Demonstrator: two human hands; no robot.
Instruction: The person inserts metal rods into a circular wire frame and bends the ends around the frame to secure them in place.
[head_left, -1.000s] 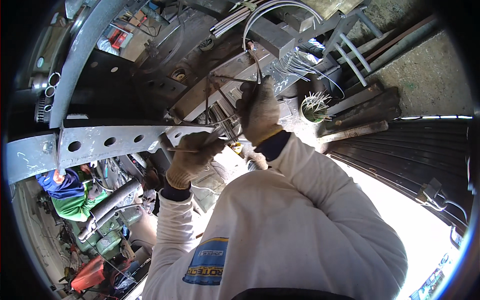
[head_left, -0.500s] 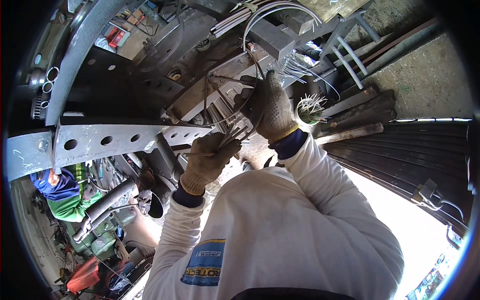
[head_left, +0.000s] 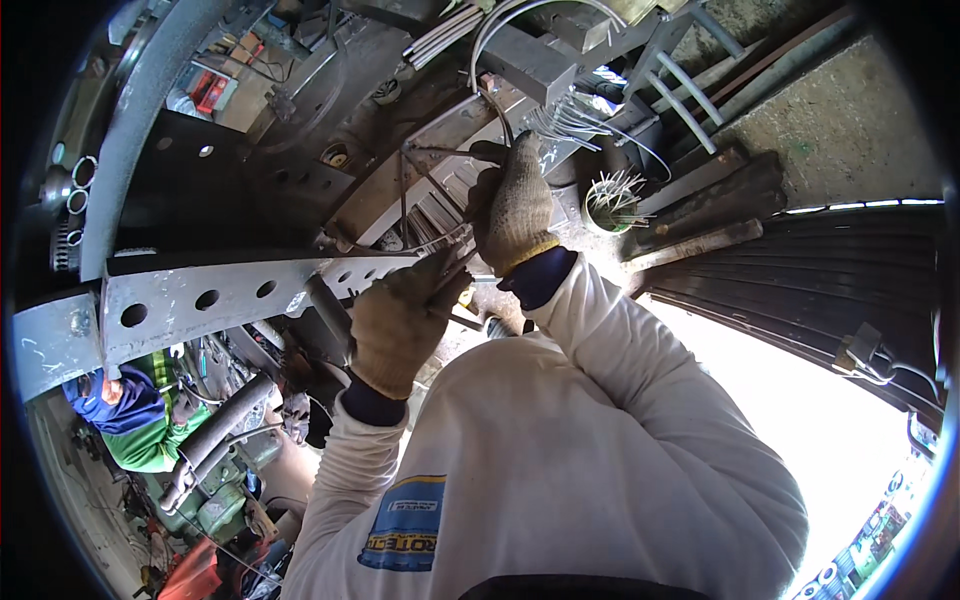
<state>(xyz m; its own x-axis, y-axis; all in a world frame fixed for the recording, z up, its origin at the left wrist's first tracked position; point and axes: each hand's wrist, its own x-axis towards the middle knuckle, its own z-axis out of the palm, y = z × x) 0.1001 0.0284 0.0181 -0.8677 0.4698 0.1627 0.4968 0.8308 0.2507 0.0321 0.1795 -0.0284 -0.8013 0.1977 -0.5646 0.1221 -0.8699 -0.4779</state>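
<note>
left hand grip clenched on thin metal rods, right hand grip grasping dark wire

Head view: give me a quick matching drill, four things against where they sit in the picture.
Things:
1. left hand in a tan knit glove
2. right hand in a tan knit glove
3. grey perforated steel bar
4. round container of thin white rods

Places:
A. right of the right hand, near dark beams
B. crossing the left side, with round holes
C. higher, gripping thin wires
D. lower, at the bar's end, by thin metal rods

Pairs: 1-D, 2-C, 3-B, 4-A
</note>
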